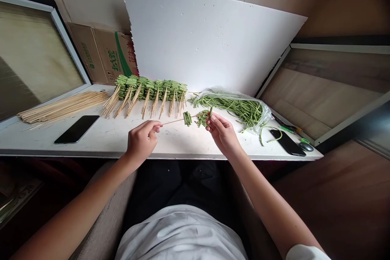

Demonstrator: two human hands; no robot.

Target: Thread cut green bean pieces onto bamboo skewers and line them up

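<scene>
- My left hand: curled, gripping the end of a bamboo skewer.
- My right hand: narrow pinch on a cut green bean.
- Bean pieces: threaded mid-skewer.

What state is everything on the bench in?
Bamboo skewer: held, partly threaded with cut beans
Left hand: holding the skewer's end
Right hand: pinching a green bean piece
Loaded skewers: lined up in a row
Bare skewers: loose pile
Plastic bag: open, long beans spilling out
</scene>
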